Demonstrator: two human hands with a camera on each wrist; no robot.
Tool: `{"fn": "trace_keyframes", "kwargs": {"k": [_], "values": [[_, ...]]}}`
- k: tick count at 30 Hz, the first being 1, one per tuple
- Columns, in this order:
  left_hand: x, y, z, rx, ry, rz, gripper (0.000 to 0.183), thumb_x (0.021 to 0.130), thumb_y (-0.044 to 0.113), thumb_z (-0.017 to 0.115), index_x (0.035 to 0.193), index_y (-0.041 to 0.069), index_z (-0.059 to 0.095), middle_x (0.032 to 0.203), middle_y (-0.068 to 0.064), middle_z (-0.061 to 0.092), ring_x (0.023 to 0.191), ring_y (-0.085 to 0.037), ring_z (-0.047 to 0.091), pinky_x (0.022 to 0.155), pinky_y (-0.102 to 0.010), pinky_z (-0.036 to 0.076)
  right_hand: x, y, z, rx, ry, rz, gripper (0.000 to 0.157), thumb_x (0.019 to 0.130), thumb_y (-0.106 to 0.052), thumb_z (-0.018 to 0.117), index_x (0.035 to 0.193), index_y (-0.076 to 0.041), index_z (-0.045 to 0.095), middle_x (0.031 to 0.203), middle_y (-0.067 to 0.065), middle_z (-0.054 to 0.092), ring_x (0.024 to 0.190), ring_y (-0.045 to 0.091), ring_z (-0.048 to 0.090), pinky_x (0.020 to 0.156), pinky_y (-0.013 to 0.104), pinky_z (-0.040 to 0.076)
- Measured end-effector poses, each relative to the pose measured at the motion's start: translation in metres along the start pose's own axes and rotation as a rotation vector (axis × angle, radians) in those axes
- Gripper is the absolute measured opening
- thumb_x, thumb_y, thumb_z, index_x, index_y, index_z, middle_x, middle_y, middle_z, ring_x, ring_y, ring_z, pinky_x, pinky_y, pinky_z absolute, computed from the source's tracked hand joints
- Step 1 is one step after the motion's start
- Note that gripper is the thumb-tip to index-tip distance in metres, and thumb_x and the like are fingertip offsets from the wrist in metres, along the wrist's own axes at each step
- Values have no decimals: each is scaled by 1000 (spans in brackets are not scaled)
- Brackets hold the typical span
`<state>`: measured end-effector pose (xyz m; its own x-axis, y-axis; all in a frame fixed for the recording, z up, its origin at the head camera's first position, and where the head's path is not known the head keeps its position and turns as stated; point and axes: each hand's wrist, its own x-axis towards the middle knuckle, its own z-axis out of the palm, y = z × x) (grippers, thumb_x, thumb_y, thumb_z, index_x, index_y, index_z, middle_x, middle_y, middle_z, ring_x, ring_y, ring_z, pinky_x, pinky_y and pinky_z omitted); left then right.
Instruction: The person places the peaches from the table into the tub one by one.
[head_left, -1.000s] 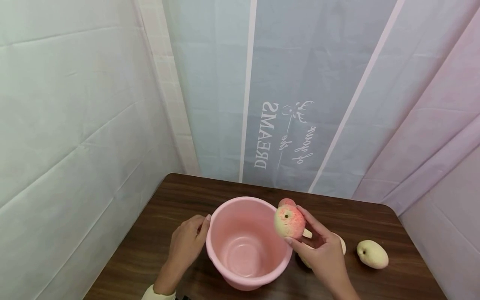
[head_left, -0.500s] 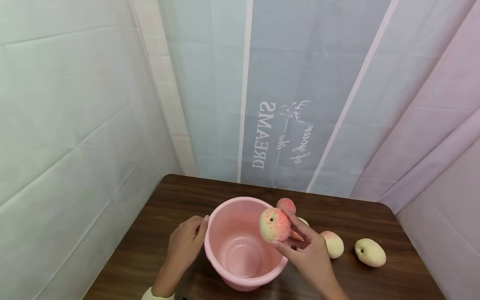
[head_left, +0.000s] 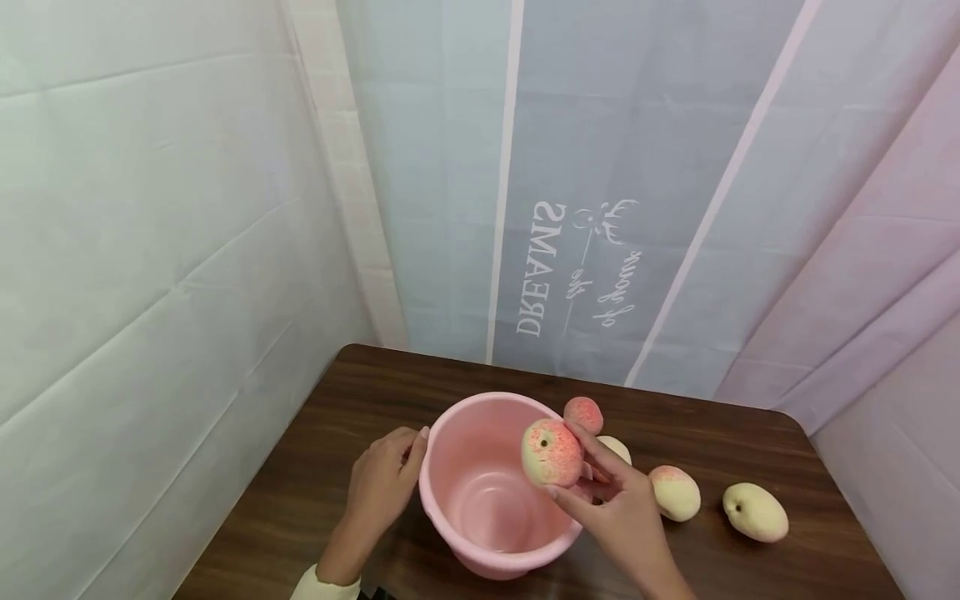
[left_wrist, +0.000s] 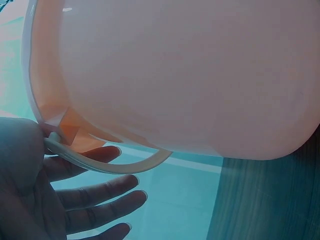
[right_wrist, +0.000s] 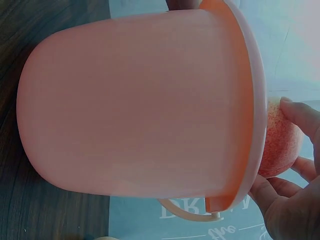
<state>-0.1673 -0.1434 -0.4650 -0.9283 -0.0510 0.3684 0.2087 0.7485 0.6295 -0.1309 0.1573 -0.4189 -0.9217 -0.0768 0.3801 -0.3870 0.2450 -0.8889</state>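
A pink bucket (head_left: 502,508) stands on the dark wooden table. At its left rim is my left hand (head_left: 386,475), thumb at the edge; the left wrist view shows the index finger passing behind the pale curved handle (left_wrist: 115,167), the other fingers loosely spread below. My right hand (head_left: 618,508) holds a red and cream peach (head_left: 551,452) between thumb and fingers, over the bucket's right rim. In the right wrist view the peach (right_wrist: 282,137) shows just beyond the rim, partly hidden by it.
Several more peaches lie right of the bucket: a red one (head_left: 583,414), a pale one (head_left: 615,448) partly behind my right hand, a cream and pink one (head_left: 675,492) and a cream one (head_left: 756,512). A printed curtain (head_left: 592,167) hangs behind the table.
My right hand has moved left with the peach, bringing it over the bucket's rim, and has nearly stopped there. More of the peaches behind it now show. The left hand stays at the rim.
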Motion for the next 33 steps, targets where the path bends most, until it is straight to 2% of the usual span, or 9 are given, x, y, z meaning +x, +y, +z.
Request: {"fn": "trace_keyframes", "kwargs": {"k": [8,15,23,33], "values": [[0,0,-2,-1,-19,-10,36,105,45,50,84,28,73,77,18,58,67,-4,53,59,-28,42,1,0,3,-80,12,-25,75,74,-12,91,142,-22,62,130,1,67,95,13,69,69,29,58],[1,-1,-3,-10,-37,-20,29,104,41,56,87,28,76,82,19,62,71,-3,56,62,-29,44,1,0,4,-99,13,-38,75,74,-13,92,142,-23,61,134,1,65,102,9,66,72,27,58],[1,-2,-2,-38,-41,-24,27,103,39,57,86,29,75,86,19,64,73,-1,57,63,-29,46,0,3,4,-19,-13,-50,74,78,-11,89,145,-20,58,130,6,67,109,18,70,84,34,57],[1,1,-2,-53,-48,-40,24,102,36,60,82,32,73,87,18,64,73,-4,57,63,-29,44,1,4,4,6,-26,-49,75,79,-11,88,145,-23,57,133,1,66,117,16,66,88,33,55]]}}
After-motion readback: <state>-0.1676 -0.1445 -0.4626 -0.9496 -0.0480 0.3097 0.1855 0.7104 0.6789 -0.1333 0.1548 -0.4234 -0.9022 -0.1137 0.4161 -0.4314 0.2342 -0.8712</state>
